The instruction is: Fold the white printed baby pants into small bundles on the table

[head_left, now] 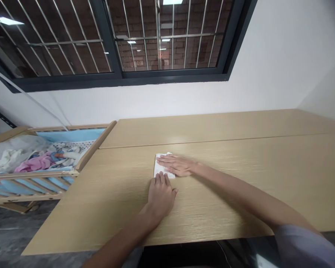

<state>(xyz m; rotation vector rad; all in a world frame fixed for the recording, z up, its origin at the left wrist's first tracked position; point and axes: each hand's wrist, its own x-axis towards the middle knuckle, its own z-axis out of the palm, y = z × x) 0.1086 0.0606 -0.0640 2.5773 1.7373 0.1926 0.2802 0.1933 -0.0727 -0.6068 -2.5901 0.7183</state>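
A small white folded sheet [158,169], like a tissue or thin cloth, lies flat on the wooden tabletop [240,167]. My right hand [178,165] rests palm down over its right part, fingers stretched toward the left. At the sheet's near edge is my left hand [162,194], back up, with its fingertips touching or just overlapping the sheet and its thumb out to the right. Neither hand wraps around anything. The right palm hides part of the sheet.
To the left stands a wooden crib [96,147] with blue lining, holding a pink cloth [35,163] and other fabrics. A seam crosses the tabletop. Behind are a white wall [167,98] and a dark-framed window [173,76] with metal bars. Dark items sit below the table's front edge.
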